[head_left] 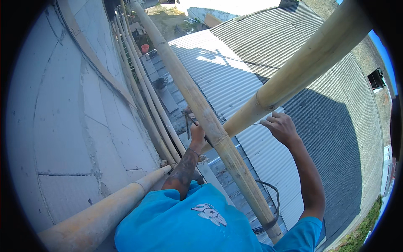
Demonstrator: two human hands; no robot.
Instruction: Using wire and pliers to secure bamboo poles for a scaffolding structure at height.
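A big grey tin roof (294,84) lies far below. Two long bamboo poles (201,109) cross in front of it. The right hand (280,126) curls loosely by the crossing, holding nothing clear. The left hand (197,133) is closed around small pliers (187,122) beside the poles.

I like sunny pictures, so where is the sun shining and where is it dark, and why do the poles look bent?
Head view: bright sun on the grey wall and the bamboo poles; a big dark shadow lies on the ribbed roof; the fisheye lens bends straight edges near the rim; both hands, left and right, look sharp.
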